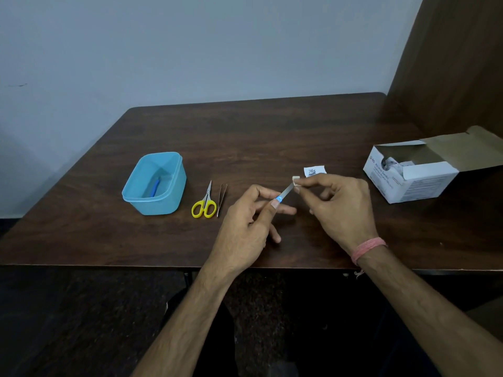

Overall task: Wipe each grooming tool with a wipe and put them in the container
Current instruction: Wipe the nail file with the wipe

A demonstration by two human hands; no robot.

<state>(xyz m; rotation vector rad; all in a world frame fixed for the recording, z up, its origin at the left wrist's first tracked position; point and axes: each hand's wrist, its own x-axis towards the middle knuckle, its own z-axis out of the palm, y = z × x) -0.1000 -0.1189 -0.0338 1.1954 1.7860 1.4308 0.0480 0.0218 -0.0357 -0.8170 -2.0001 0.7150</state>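
Head view: the left hand (246, 213) pinches the blue end of a nail file (286, 190), and the right hand (337, 202) pinches a folded wipe (296, 180) round its far tip. The file's long axis runs from the left fingers up and away to the right ones, so the coming stroke probably runs along that line. The container (155, 183), holding one blue tool, sits well left of the left hand, which is the nearer one to it. Scissors (204, 204) and tweezers (221, 199) lie between them, unwiped by the look of it. A torn packet (314, 170) lies just beyond the right hand. The box (408, 172) to the far right reads "BD Alcohol Swabs".
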